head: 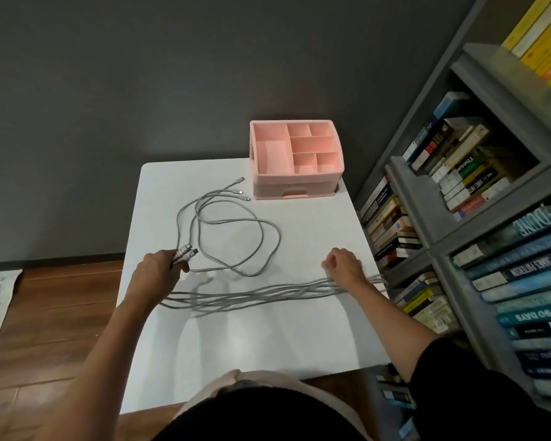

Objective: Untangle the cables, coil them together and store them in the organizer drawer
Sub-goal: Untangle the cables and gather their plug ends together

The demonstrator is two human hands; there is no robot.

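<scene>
My black sleeve [465, 386] sits nearest, beside the square white table [268, 338]. My left hand [159, 265] grips the plug ends of the grey braided cables [236, 297]. These loop mid-table and stretch across to my right hand [344, 262], whose fingers are curled; I cannot tell whether it holds them. The pink plastic compartment organizer [299, 178] stands at the far right corner, its drawer [295, 194] closed. Spines on the grey bookshelf [420, 218] read "90 DAYS" and "JAMES PATTERSON".
</scene>
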